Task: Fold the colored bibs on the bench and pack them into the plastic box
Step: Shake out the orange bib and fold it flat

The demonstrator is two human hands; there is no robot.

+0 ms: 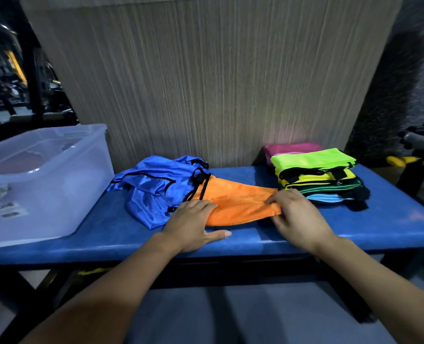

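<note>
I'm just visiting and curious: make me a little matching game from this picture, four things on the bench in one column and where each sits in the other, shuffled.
Things:
1. orange bib
2. blue bib
3. plastic box
4. folded stack

Places:
A. left end of the bench
B. right end of the bench, by the wall
C. crumpled between the box and the orange cloth
D. under both hands, left hand and right hand

Pairs: 1-D, 2-C, 3-A, 4-B
</note>
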